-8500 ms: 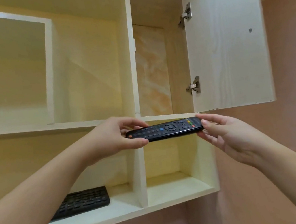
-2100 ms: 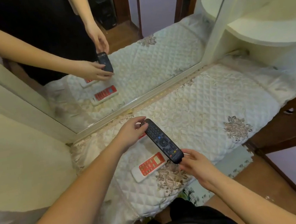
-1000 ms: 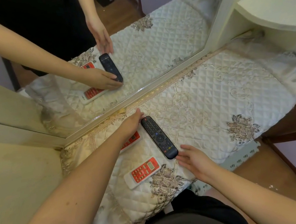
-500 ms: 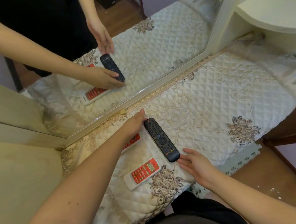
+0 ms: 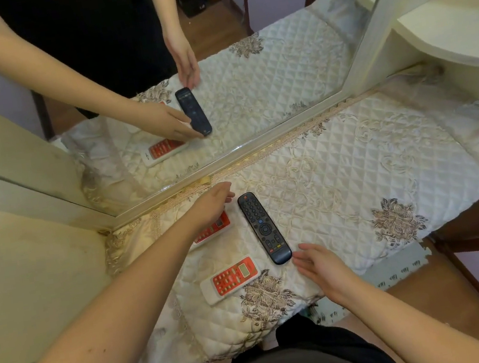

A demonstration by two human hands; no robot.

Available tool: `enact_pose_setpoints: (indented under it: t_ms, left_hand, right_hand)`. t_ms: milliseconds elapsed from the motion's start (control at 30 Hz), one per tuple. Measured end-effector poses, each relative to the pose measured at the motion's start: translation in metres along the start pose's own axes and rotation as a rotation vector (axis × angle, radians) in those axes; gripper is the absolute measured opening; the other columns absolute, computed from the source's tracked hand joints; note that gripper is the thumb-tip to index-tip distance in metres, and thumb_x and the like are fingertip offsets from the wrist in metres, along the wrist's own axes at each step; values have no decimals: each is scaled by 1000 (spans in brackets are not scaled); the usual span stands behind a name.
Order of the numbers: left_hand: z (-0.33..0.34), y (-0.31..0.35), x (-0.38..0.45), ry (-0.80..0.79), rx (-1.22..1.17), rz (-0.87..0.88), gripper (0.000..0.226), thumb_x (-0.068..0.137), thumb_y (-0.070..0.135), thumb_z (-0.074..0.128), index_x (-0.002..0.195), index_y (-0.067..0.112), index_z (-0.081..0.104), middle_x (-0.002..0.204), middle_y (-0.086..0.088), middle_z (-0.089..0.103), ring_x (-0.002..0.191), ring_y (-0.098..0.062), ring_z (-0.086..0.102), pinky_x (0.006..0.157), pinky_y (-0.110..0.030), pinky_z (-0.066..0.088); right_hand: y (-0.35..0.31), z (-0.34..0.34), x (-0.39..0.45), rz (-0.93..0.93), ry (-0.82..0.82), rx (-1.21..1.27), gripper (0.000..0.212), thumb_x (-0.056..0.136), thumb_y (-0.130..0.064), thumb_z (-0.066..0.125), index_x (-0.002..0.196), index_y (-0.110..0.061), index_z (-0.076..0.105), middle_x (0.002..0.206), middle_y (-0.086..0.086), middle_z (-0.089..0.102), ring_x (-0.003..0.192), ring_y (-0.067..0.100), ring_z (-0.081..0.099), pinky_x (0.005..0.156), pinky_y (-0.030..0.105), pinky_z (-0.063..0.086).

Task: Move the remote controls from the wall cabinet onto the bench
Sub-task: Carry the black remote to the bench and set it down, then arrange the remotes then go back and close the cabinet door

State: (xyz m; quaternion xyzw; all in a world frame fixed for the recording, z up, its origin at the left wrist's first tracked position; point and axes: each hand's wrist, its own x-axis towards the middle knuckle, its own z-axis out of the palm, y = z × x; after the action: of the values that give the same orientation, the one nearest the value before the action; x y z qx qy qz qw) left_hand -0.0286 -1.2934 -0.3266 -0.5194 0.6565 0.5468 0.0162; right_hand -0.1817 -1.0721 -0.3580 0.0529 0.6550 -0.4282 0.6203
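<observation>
A black remote (image 5: 264, 227) and two white remotes with red fronts (image 5: 230, 279) (image 5: 212, 228) are seen on a white quilted cover (image 5: 355, 176) with brown flowers.

no legible text (remote buttons blurred)

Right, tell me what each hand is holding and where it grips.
Nothing is held. The left hand and right hand are both open beside the black remote, which lies on the bench cover.

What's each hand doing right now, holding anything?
Left hand: open, holding nothing, just beside the top end of the black remote.
Right hand: open, empty, by the remote's bottom end.
</observation>
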Motion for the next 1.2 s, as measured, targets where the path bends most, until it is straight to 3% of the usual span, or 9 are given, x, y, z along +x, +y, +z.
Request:
enact_pose_setpoints:
  t_ms: [233, 400, 600, 700, 800, 933, 1033, 1200]
  left_hand:
    - [-7, -15, -42, 43, 81, -23, 44, 102, 43, 27, 136, 23, 47, 127, 1, 62, 112, -18, 58, 98, -34, 42]
    - [-11, -22, -74, 113, 208, -13, 44, 101, 41, 31, 138, 23, 48, 141, 1, 51, 126, -18, 47, 97, -27, 33]
    - [-12, -31, -112, 187, 341, 33, 40, 100, 36, 40, 136, 19, 49, 134, -1, 56, 118, -17, 53, 92, -27, 39]
    - [-12, -43, -131, 214, 462, 26, 44, 99, 38, 39, 139, 21, 45, 136, -2, 54, 121, -18, 51, 97, -29, 39]
    - [-10, -55, -153, 304, 699, 9, 49, 97, 42, 36, 140, 21, 42, 136, -4, 54, 122, -22, 51, 101, -38, 41]
    - [0, -68, -188, 418, 908, -38, 74, 84, 55, 11, 137, 18, 47, 136, -5, 54, 127, -26, 47, 106, -41, 33]
    - [11, -77, -210, 497, 928, -87, 67, 86, 52, 20, 127, 15, 57, 128, -10, 60, 123, -32, 51, 105, -52, 36]
    - [27, -88, -249, 645, 909, -134, 54, 86, 49, 35, 114, 16, 66, 115, -9, 66, 110, -32, 61, 94, -52, 44]
  right_hand:
    - [-18, 1, -1, 20, -68, -192, 24, 98, -15, 43, 120, -11, 51, 107, 8, 62, 106, 21, 58, 94, 31, 45]
    - [-23, 4, 3, -48, -78, -417, 31, 95, -18, 44, 125, -15, 51, 117, 7, 60, 111, 19, 55, 92, 30, 42]
    - [-35, 16, -5, -177, -142, -588, 22, 94, -21, 47, 112, -19, 58, 112, 4, 65, 107, 18, 58, 93, 33, 44]
    - [-39, 24, -9, -265, -174, -691, 27, 95, -22, 47, 118, -18, 59, 117, 3, 64, 107, 17, 59, 93, 33, 45]
    - [-46, 34, -18, -430, -197, -881, 32, 98, -22, 43, 126, -17, 56, 122, 1, 60, 108, 16, 56, 85, 28, 40]
    - [-48, 53, -26, -799, -248, -1304, 34, 98, -26, 42, 126, -13, 56, 119, 5, 62, 103, 22, 59, 81, 31, 44]
    - [-38, 67, -30, -1036, -185, -1610, 41, 97, -34, 40, 130, -15, 53, 124, 8, 61, 105, 25, 59, 84, 36, 48]
    - [-10, 92, -42, -1263, -197, -1896, 39, 91, -35, 52, 122, -13, 61, 120, 9, 65, 106, 30, 61, 87, 40, 49]
